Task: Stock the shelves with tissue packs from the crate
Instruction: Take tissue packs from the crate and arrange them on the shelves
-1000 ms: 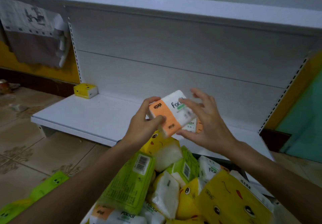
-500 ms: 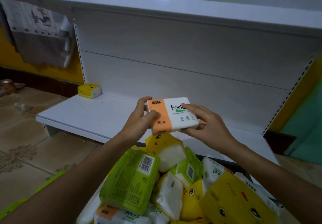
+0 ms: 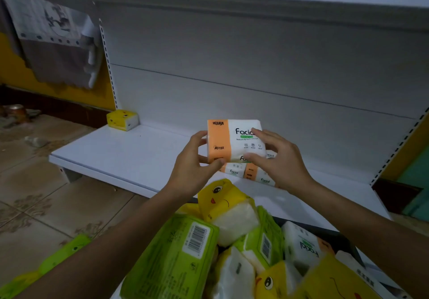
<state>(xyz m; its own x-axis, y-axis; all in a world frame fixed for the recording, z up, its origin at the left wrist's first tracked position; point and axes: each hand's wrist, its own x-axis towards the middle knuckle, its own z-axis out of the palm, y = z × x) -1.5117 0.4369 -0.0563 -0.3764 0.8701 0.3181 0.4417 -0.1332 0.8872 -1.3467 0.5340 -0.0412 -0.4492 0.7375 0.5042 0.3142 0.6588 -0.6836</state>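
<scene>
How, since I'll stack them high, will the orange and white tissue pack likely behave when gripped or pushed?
Probably soft and light: the tissue pack sits easily between fingertips of the left hand and right hand. Its flat, boxy shape suggests it won't roll and should stack. The plastic wrap may slide on the smooth shelf.

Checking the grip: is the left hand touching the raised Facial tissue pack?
Touching. Head view shows the left hand pinching the orange end of the raised Facial tissue pack.
</scene>
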